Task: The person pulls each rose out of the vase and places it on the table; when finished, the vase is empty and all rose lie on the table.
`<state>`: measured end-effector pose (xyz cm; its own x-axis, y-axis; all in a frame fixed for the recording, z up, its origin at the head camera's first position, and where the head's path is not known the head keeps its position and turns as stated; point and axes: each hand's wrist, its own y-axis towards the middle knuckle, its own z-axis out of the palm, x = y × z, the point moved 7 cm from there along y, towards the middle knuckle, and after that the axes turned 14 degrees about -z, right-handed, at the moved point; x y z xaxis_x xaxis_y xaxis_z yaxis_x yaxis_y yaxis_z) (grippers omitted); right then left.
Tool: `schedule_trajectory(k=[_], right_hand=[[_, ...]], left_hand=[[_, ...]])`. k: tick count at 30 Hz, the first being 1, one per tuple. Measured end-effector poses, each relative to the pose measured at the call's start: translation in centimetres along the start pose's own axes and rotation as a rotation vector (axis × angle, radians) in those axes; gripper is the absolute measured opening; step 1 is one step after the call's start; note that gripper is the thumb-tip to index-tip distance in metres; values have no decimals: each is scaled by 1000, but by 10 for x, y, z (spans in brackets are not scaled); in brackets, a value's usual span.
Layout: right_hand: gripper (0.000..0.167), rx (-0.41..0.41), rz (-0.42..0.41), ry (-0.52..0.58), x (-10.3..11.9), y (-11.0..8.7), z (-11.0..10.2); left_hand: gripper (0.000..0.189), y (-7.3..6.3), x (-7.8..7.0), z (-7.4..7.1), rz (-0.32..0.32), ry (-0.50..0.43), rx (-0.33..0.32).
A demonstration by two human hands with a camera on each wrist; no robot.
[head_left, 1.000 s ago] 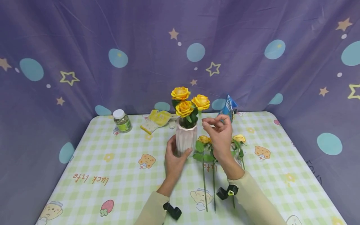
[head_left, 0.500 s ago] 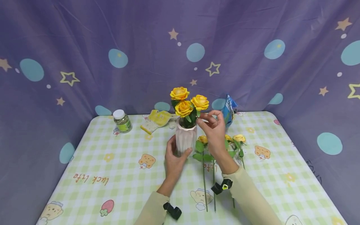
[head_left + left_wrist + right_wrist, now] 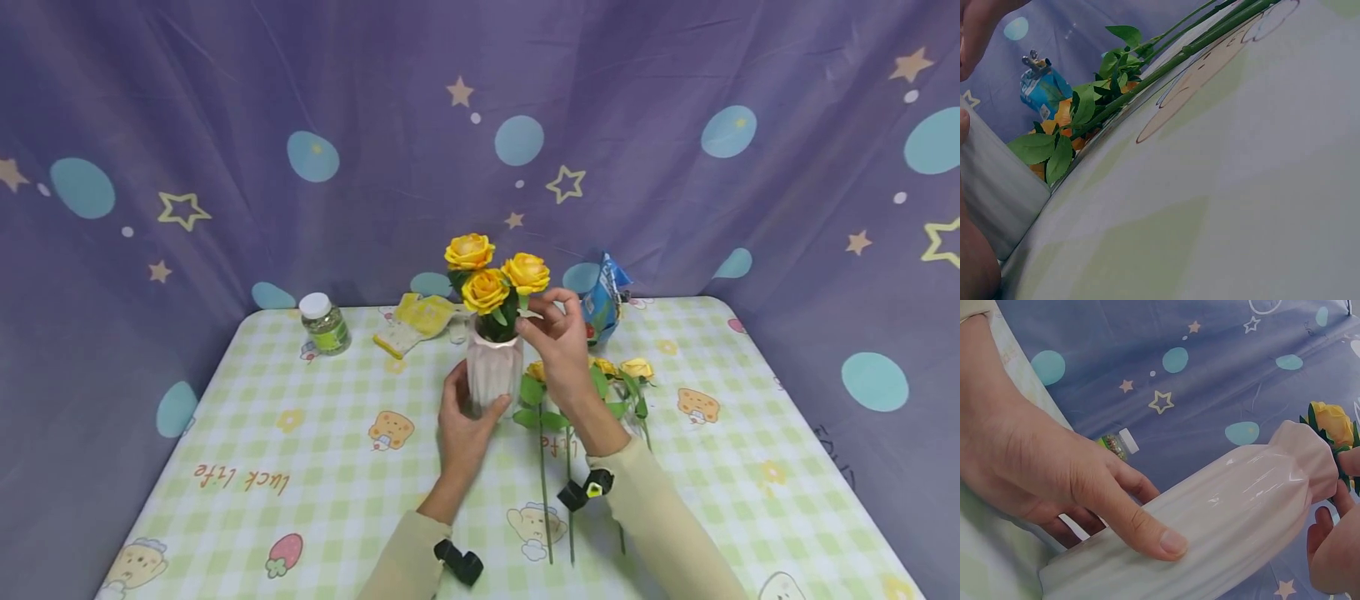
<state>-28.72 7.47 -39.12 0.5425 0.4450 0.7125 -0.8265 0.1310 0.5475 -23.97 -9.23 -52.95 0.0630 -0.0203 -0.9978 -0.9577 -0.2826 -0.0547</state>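
- Vase (image 3: 495, 367): stands upright on the desk (image 3: 337, 500), long axis vertical; the grip of the left hand (image 3: 467, 429) wraps its lower body.
- Right hand (image 3: 566, 350): just right of the vase mouth, nearer the three roses (image 3: 489, 287); thumb and forefinger close together. I cannot tell whether they pinch anything.
- Compared with one second ago: the right hand is closer to the vase; the blooms sit slightly farther left.

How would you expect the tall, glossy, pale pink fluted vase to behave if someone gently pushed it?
The vase would probably tip if pushed high, being tall and narrow with three yellow roses rising from it. Its shiny surface may feel slippery, and the glaze-like sheen suggests brittle ceramic, though the material is uncertain.
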Motion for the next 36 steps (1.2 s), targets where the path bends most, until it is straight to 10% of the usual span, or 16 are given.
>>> schedule_trajectory(k=[36], right_hand=[[44,-119,-3,-59,9,24,5]], left_hand=[[78,-1,-2,-1,35,-9,9]])
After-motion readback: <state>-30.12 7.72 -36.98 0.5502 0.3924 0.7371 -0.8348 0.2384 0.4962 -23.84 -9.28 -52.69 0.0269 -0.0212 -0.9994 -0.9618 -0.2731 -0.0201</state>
